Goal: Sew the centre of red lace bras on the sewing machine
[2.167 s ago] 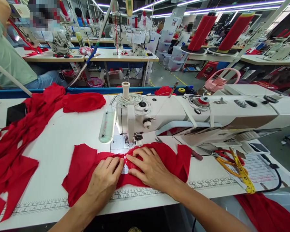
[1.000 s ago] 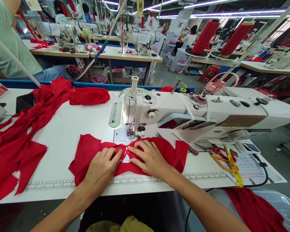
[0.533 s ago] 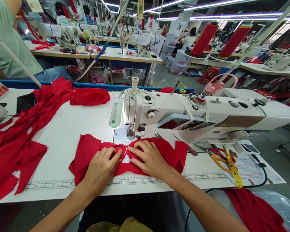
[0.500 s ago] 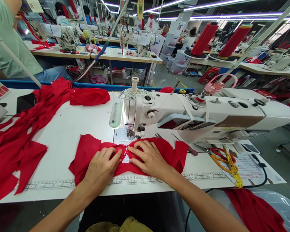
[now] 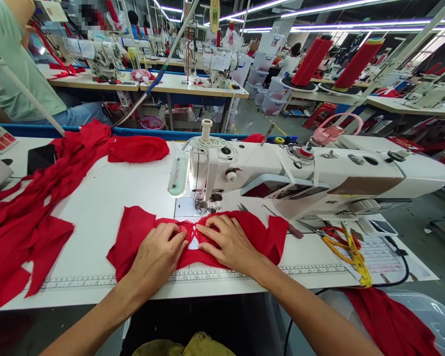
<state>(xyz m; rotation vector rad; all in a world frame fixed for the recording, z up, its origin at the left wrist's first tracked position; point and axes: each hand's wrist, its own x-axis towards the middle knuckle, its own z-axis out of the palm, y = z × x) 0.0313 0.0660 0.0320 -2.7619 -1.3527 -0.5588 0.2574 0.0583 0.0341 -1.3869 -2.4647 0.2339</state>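
Observation:
A red fabric piece with lace at its centre (image 5: 133, 232) lies spread on the sewing table, just in front of the presser foot and needle plate. White shows through a small gap in the middle of it. My left hand (image 5: 159, 252) is on its left half, with bent fingers and thumb closed on the cloth by the lace edge. On the right half lies my right hand (image 5: 232, 244), fingers spread over the lace and thumb apart, below the gap's right side. The cloth beneath both palms is hidden. The sewing machine (image 5: 259, 163) stands behind.
Red cloth strips (image 5: 55, 183) heap at the left, beside a dark phone (image 5: 40, 158). Orange-handled scissors (image 5: 335, 244) and a yellow tape measure (image 5: 359, 262) lie right. A printed ruler (image 5: 307, 269) runs along the front edge. A plastic bin (image 5: 415, 301) with red cloth stands lower right.
My left fingers have shifted very slightly at the lace edge. My right hand and the red cloth look the same, and the view has moved a little.

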